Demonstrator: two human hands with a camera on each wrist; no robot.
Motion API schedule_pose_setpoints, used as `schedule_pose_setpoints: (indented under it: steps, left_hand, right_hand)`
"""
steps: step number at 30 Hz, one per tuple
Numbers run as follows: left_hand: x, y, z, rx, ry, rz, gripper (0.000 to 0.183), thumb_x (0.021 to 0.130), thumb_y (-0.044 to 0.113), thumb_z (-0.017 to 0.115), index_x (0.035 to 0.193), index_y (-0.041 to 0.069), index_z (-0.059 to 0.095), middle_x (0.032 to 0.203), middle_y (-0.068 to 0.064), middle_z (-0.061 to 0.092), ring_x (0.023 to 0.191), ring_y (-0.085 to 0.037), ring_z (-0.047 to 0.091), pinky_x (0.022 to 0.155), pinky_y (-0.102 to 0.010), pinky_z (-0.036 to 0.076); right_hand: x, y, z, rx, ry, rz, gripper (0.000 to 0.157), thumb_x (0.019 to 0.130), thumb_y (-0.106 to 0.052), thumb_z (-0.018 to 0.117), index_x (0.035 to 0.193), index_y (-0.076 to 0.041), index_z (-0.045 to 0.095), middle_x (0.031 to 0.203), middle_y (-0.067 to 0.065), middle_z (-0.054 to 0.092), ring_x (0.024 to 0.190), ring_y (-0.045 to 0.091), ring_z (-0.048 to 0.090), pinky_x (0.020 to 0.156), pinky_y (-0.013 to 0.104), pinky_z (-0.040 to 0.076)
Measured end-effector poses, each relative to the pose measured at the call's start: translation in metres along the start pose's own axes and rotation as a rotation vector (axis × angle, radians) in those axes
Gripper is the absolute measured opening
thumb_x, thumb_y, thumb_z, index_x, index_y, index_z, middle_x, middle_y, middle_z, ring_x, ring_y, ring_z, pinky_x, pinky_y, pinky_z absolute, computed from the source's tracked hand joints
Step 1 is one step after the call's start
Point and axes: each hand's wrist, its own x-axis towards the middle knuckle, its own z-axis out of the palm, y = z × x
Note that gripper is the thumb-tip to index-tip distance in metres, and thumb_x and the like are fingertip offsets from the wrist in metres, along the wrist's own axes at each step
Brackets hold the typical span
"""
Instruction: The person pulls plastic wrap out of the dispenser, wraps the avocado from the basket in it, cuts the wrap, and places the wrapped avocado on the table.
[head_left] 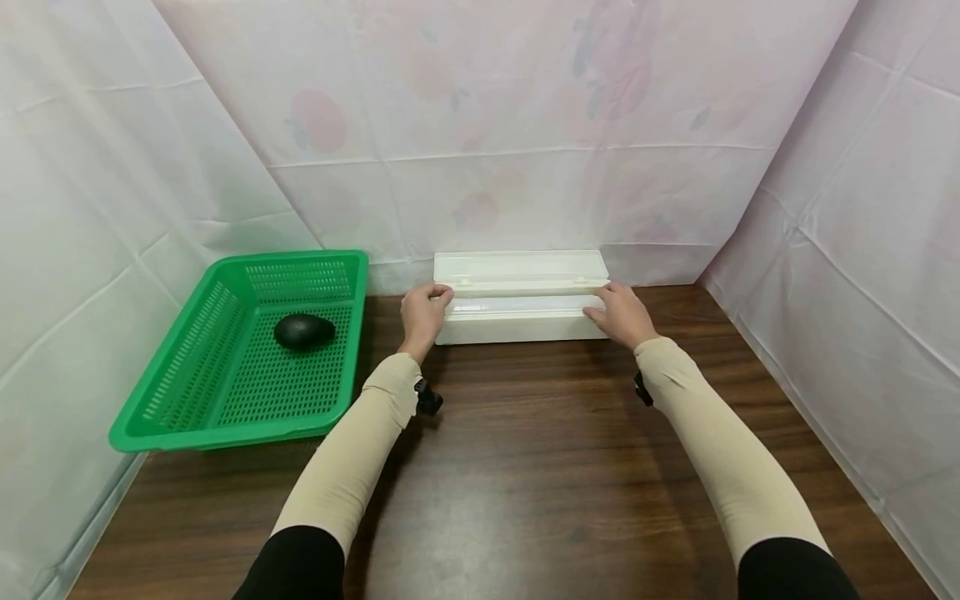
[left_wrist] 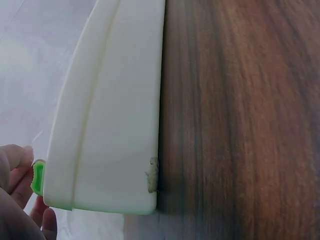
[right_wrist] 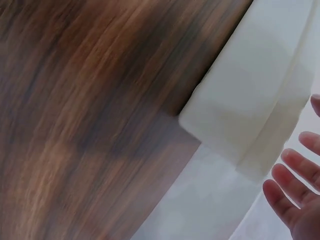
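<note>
A long white lidded box (head_left: 521,327) stands on the table by the back curtain, its lid (head_left: 517,265) raised against the cloth. A shiny clear strip runs along its top between both hands. My left hand (head_left: 423,315) is at the box's left end, with thumb and forefinger brought together. In the left wrist view its bent fingers surround a small green tab (left_wrist: 38,177) at the box's edge. At the other end, my right hand (head_left: 625,315) reaches the top edge. Its fingers (right_wrist: 300,165) look spread and fairly straight in the right wrist view.
To the left sits a green perforated basket (head_left: 347,333) with a black computer mouse (head_left: 303,332) inside. White curtains (head_left: 525,200) close off the back and both sides. Dark wooden tabletop (head_left: 517,467) lies in front of the box.
</note>
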Motion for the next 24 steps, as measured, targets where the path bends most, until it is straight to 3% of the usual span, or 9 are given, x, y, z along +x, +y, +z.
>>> schedule_pose_setpoints:
  steps: [6, 14, 19, 24]
  left_hand:
    - [0.002, 0.002, 0.001, -0.035, 0.017, -0.048, 0.018, 0.091, 0.024, 0.068, 0.095, 0.009, 0.077, 0.094, -0.011, 0.075, 0.092, -0.029, 0.066, 0.084, -0.042, 0.050]
    - [0.003, 0.002, 0.002, -0.054, 0.019, -0.078, 0.019, 0.091, 0.024, 0.069, 0.097, 0.009, 0.077, 0.096, -0.011, 0.075, 0.093, -0.028, 0.066, 0.084, -0.041, 0.049]
    - [0.003, 0.003, 0.001, -0.063, 0.011, -0.088, 0.020, 0.091, 0.025, 0.068, 0.097, 0.008, 0.077, 0.099, -0.012, 0.075, 0.096, -0.030, 0.065, 0.086, -0.042, 0.049]
    - [0.001, 0.003, -0.001, -0.080, -0.012, -0.075, 0.021, 0.093, 0.025, 0.067, 0.099, 0.007, 0.076, 0.098, -0.014, 0.074, 0.093, -0.030, 0.065, 0.082, -0.042, 0.050]
  right_hand:
    - [0.008, -0.014, 0.005, -0.022, 0.019, -0.077, 0.044, 0.096, -0.027, 0.062, 0.127, 0.004, 0.060, 0.123, 0.025, 0.058, 0.119, 0.041, 0.052, 0.112, 0.053, 0.034]
    - [0.017, -0.020, 0.003, -0.067, 0.033, -0.102, 0.032, 0.095, -0.012, 0.058, 0.123, 0.002, 0.064, 0.121, 0.024, 0.063, 0.114, 0.042, 0.056, 0.101, 0.052, 0.044]
    - [0.020, -0.007, 0.005, -0.178, 0.111, -0.163, 0.024, 0.091, -0.007, 0.056, 0.107, 0.001, 0.072, 0.100, 0.022, 0.067, 0.091, 0.040, 0.060, 0.083, 0.048, 0.050]
    - [0.017, 0.001, 0.005, -0.197, 0.149, -0.136, 0.022, 0.093, -0.004, 0.055, 0.093, 0.001, 0.076, 0.085, 0.021, 0.068, 0.083, 0.039, 0.059, 0.077, 0.049, 0.052]
